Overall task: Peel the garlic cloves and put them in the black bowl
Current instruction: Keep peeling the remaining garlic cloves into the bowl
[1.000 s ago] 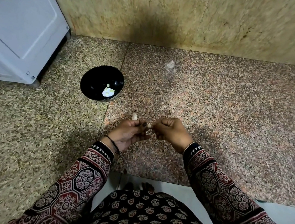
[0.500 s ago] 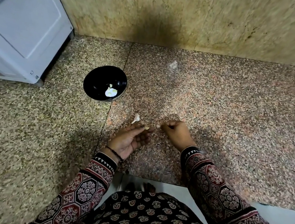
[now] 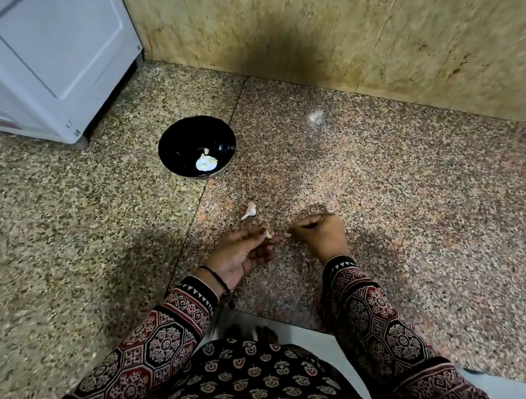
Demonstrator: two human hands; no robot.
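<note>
The black bowl point(image 3: 178, 139) stands on the speckled stone counter, left of centre, with a few pale peeled cloves point(image 3: 206, 162) inside. My left hand point(image 3: 240, 252) lies palm up near the counter's front and pinches a small garlic clove point(image 3: 268, 235) between thumb and fingertips. My right hand point(image 3: 320, 235) is curled just to its right, a small gap away, pinching a bit of pale garlic skin point(image 3: 288, 234). An unpeeled clove point(image 3: 250, 210) lies on the counter between my hands and the bowl.
A white appliance point(image 3: 53, 44) fills the far left, close to the bowl. A tan stone wall point(image 3: 331, 31) runs along the back. The counter's front edge point(image 3: 277, 321) is right under my wrists. A scrap of skin point(image 3: 330, 209) lies just beyond my right hand.
My hands were joined over the clove a second ago; they have dropped toward the counter and pulled apart, the right hand drawing a piece of skin away to the right.
</note>
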